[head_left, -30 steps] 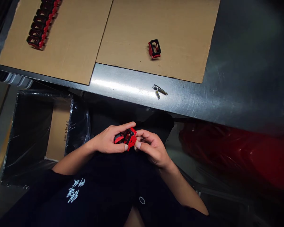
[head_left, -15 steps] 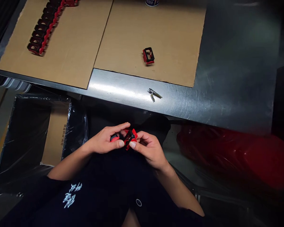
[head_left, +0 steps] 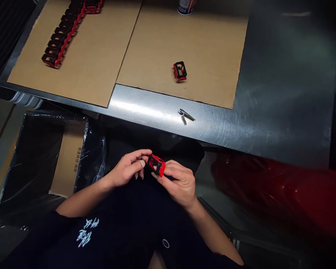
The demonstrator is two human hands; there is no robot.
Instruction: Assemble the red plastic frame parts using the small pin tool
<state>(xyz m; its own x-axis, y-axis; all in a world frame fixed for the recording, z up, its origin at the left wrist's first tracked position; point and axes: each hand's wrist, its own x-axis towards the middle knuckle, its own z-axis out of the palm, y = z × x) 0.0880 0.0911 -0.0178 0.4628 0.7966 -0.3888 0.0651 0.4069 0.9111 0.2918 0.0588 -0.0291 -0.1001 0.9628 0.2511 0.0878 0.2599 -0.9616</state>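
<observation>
A small red-and-black plastic frame [head_left: 160, 171] with an open middle is held over my lap, below the table edge. My right hand [head_left: 180, 181] grips its right end between thumb and fingers. At its left end are the thumb and fingers of my left hand [head_left: 128, 168], closed on the black rim. My fingers hide parts of the frame. A similar red-and-black frame [head_left: 176, 73] stands on the cardboard ahead. Nail clippers [head_left: 187, 115] lie unfolded on the bare metal strip between the cardboard and the table edge.
A row of similar frames [head_left: 58, 37] lines the left cardboard sheet [head_left: 92, 71]. A can [head_left: 185, 6] stands at the back of the other sheet [head_left: 212, 56]. Left below the metal table [head_left: 282, 93] is a plastic-lined box [head_left: 36, 149]; red plastic [head_left: 268, 186] lies at right.
The frame in my hands has turned, so its open middle shows more. A separate red-and-black bit seen in my left palm before no longer shows. The view has shifted slightly.
</observation>
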